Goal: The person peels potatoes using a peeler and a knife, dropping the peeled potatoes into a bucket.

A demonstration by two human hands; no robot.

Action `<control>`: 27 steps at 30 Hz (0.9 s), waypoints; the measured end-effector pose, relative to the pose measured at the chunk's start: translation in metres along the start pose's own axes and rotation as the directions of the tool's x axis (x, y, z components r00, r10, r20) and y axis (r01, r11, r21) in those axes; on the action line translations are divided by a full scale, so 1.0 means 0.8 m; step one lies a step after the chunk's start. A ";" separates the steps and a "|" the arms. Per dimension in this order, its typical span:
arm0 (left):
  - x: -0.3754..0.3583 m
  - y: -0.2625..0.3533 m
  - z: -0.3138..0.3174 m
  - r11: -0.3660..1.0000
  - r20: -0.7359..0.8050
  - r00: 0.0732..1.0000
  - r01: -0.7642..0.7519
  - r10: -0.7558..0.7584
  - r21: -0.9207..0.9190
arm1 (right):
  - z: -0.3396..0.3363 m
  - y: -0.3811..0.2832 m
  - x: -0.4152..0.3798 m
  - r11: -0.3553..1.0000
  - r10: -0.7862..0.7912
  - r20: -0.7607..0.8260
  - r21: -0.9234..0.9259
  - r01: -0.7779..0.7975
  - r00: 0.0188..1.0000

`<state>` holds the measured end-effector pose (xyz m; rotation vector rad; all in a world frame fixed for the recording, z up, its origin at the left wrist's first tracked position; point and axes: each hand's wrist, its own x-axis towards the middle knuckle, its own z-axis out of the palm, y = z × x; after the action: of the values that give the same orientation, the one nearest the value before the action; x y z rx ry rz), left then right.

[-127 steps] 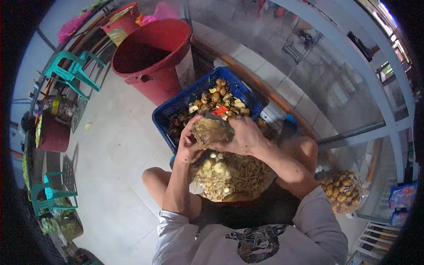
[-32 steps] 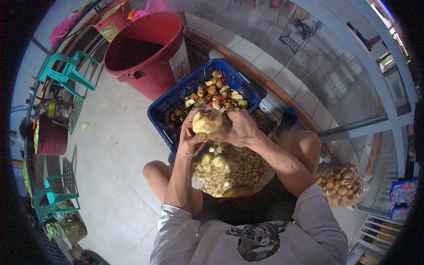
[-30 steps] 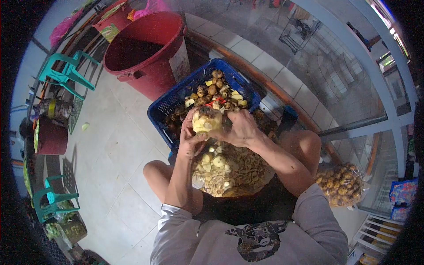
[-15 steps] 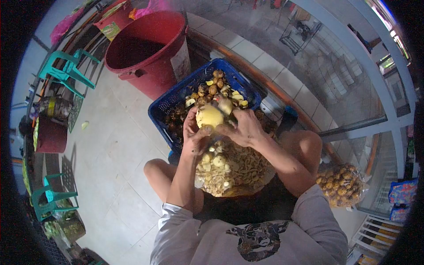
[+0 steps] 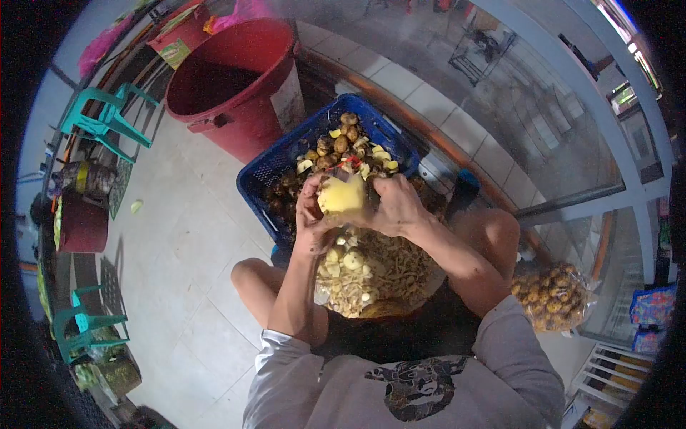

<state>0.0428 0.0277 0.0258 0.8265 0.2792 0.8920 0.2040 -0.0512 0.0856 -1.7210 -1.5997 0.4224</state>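
Observation:
My left hand (image 5: 312,218) is wrapped round a large peeled yellow potato (image 5: 341,195), holding it above the near edge of the blue crate. At the potato's other side, my right hand (image 5: 395,207) is closed on a peeler (image 5: 346,171), which is smeared by motion; something grey and red shows at the potato's far side. Behind both hands, unpeeled brown potatoes (image 5: 341,144) and pale cut pieces lie in the blue crate (image 5: 261,168). Below them, between my legs, is a heap of peelings (image 5: 386,275) with several peeled potatoes (image 5: 352,259) at its left side.
A big red tub (image 5: 236,121) stands behind the crate on the left. Green plastic chairs (image 5: 107,118) line the left side. At my right lies a clear bag of brown potatoes (image 5: 554,297), near a glass wall. A pale scrap (image 5: 136,206) lies on the tiled floor.
My right hand has brought the peeler from the far right of the potato over against it. The potato is turned slightly in my left hand and sits a little lower.

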 end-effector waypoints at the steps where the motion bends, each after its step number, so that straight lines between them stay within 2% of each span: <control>1: -0.001 0.000 0.003 1.000 -0.002 1.000 0.000 0.000 0.000 | -0.004 -0.007 0.000 0.990 0.038 0.024 -0.138 -0.034 0.999; 2: -0.002 0.000 0.007 0.999 -0.046 0.999 -0.020 0.021 0.031 | -0.005 -0.011 0.000 0.960 0.077 0.042 -0.274 -0.062 0.996; 4: -0.003 0.000 0.011 0.997 -0.091 0.995 -0.038 0.044 0.064 | 0.005 -0.009 -0.004 0.948 0.038 0.020 -0.317 -0.030 0.999; 6: -0.002 -0.001 0.014 0.997 -0.054 0.997 -0.058 0.055 -0.059 | 0.008 -0.006 -0.006 0.932 -0.002 0.000 -0.362 0.001 1.000; 8: -0.002 0.006 0.018 0.998 -0.030 0.999 -0.031 0.029 -0.047 | 0.007 -0.004 -0.004 0.959 -0.023 -0.032 -0.284 0.013 0.999; 9: -0.001 0.007 0.017 0.993 -0.030 1.000 -0.004 0.000 -0.119 | 0.007 -0.004 -0.002 0.959 -0.023 -0.032 -0.284 0.013 0.999; 11: -0.002 0.009 0.016 0.972 -0.024 0.998 0.055 -0.062 -0.228 | 0.006 -0.003 0.001 0.996 0.026 -0.021 -0.087 -0.028 0.999; 12: -0.001 0.012 0.015 0.972 -0.024 0.998 0.054 -0.061 -0.229 | 0.004 -0.001 0.003 0.996 0.026 -0.021 -0.087 -0.028 0.999; 14: 0.002 0.017 0.012 0.985 0.038 0.996 0.083 -0.078 -0.150 | -0.004 0.000 0.005 0.988 0.146 0.133 -0.070 -0.138 0.980; 16: 0.000 0.018 0.012 0.991 0.011 0.997 0.071 -0.070 -0.109 | -0.009 -0.007 0.006 0.990 0.135 0.132 -0.052 -0.129 0.982; 18: -0.001 0.018 0.007 0.992 0.079 0.993 0.089 -0.083 -0.088 | -0.008 -0.009 0.007 0.992 0.124 0.130 -0.033 -0.120 0.984; 20: -0.001 0.018 0.005 0.992 0.087 0.993 0.092 -0.084 -0.085 | -0.004 -0.009 0.008 0.991 -0.126 -0.025 0.047 0.127 0.992; 21: -0.002 0.017 0.004 0.992 0.095 0.992 0.092 -0.084 -0.082 | -0.002 -0.010 0.008 0.991 -0.125 -0.025 0.047 0.126 0.992; 23: -0.004 0.011 0.005 0.995 0.053 0.996 0.075 -0.072 -0.059 | 0.000 -0.012 0.009 0.972 -0.132 -0.123 0.179 0.153 0.984; 24: -0.005 0.009 0.005 0.998 0.012 0.998 0.058 -0.057 -0.036 | -0.001 -0.010 0.006 0.972 -0.132 -0.124 0.179 0.153 0.984; 26: -0.003 0.013 0.013 0.999 0.018 0.999 0.030 -0.030 -0.027 | -0.002 -0.004 -0.001 0.997 -0.012 0.038 -0.072 0.015 0.999; 27: -0.002 0.014 0.015 1.000 0.022 1.000 0.004 -0.003 -0.017 | 0.000 -0.002 -0.002 0.997 -0.013 0.039 -0.072 0.015 0.999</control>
<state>0.0417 0.0238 0.0417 0.8192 0.2530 0.8803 0.2027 -0.0528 0.0869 -1.7642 -1.6721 0.3970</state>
